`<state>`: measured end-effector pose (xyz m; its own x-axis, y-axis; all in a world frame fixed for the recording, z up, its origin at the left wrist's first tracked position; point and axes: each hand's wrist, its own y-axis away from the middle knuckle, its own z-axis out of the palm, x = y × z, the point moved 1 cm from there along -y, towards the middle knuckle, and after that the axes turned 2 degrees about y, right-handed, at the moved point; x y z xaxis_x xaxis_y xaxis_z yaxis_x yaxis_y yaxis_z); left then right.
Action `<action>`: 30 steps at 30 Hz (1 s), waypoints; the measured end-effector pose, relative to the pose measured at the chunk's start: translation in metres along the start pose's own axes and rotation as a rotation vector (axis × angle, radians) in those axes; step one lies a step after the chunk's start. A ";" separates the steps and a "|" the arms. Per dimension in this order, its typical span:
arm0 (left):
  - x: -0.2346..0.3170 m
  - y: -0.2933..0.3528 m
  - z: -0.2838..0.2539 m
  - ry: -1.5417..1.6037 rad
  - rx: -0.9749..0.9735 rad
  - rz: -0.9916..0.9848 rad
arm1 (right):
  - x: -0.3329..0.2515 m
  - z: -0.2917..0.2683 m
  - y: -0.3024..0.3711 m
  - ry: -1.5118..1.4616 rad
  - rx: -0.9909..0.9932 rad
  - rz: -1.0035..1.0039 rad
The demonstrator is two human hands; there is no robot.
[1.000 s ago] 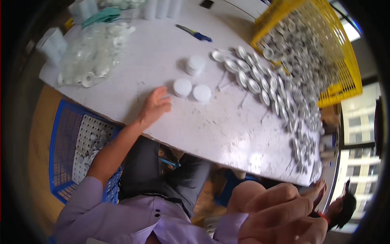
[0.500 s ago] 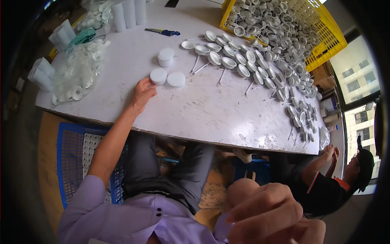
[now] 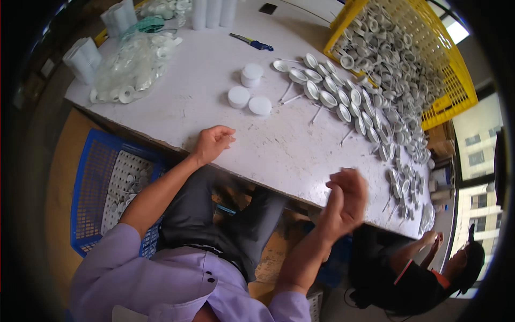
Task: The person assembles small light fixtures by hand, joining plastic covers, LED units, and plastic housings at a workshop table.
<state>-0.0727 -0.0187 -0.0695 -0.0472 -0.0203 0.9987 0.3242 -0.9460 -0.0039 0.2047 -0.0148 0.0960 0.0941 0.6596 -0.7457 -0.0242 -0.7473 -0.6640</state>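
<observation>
Table carrying three round white pieces beyond our left hand. At near edge we're curling that hand loosely, holding right hand half-open, blurred; we're seeing nothing gripped. Stemmed dishes trailing toward right edge: many lying set out, more heaping in yellow basket, far right corner; we're judging plenty left.

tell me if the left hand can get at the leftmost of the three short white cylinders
Probably yes: the left hand is near that short white cylinder, with only tabletop showing between them.
</observation>
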 end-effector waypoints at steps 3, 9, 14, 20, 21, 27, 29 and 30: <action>0.003 0.015 0.001 -0.109 0.022 0.029 | 0.092 0.006 0.041 0.317 0.003 0.197; 0.010 0.024 0.011 -0.335 0.089 0.351 | 0.111 0.007 0.103 0.322 0.085 0.310; 0.013 0.033 0.002 -0.234 -0.007 0.385 | 0.098 0.009 0.169 0.242 -0.245 0.401; 0.012 0.031 0.006 -0.170 -0.016 0.379 | 0.143 0.051 0.252 0.490 -0.859 0.515; 0.014 0.030 0.009 -0.221 -0.021 0.376 | 0.155 0.057 0.267 0.553 -0.986 0.501; 0.010 0.029 0.004 -0.301 -0.013 0.383 | 0.189 0.079 0.293 0.769 -1.633 0.768; 0.010 0.030 0.004 -0.264 -0.019 0.388 | 0.195 0.084 0.294 0.746 -1.754 0.835; 0.010 0.031 0.004 -0.262 -0.014 0.392 | 0.194 0.087 0.299 0.692 -1.754 0.789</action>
<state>-0.0596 -0.0467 -0.0594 0.3171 -0.2960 0.9010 0.2566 -0.8878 -0.3820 0.1293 -0.1028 -0.2519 0.8398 0.4028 -0.3640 0.5057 -0.3364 0.7944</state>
